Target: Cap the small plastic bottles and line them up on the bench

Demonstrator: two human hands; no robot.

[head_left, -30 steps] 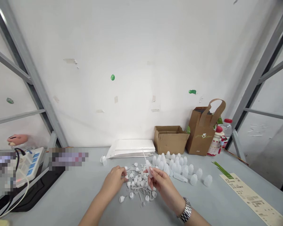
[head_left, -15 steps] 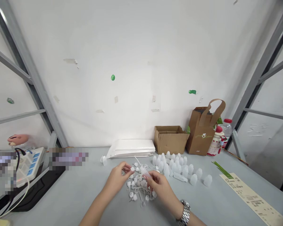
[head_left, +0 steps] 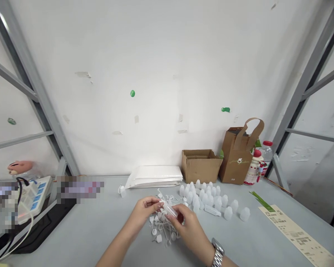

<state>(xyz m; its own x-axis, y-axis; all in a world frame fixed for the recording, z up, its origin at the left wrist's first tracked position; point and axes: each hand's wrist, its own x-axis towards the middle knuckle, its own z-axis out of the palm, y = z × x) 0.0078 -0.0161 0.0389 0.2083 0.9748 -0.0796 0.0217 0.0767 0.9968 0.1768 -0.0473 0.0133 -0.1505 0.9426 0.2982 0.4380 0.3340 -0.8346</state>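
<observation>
My right hand (head_left: 189, 224) grips a small translucent plastic bottle (head_left: 170, 210) around its base, tilted with its top toward the upper left. The fingers of my left hand (head_left: 145, 210) pinch a white cap at the bottle's upper end; a thin white strap sticks up from there. Whether the cap is seated I cannot tell, since my fingertips cover it. Beneath both hands lies a loose pile of white caps with straps (head_left: 159, 238), partly hidden by them. To the right stand several translucent bottles (head_left: 208, 199), with one lying on its side (head_left: 212, 211).
A single capped bottle (head_left: 122, 191) stands at left, near a stack of white envelopes (head_left: 153, 176). Behind the bottles are a cardboard box (head_left: 202, 170) and a brown paper bag (head_left: 233, 167). A printed sheet (head_left: 297, 233) lies right; a power strip (head_left: 41, 198) sits left.
My left hand has brought the cap rightward to the bottle's upper end. The bottle has tilted and shifted slightly down in my right hand, and the two hands are now closer together.
</observation>
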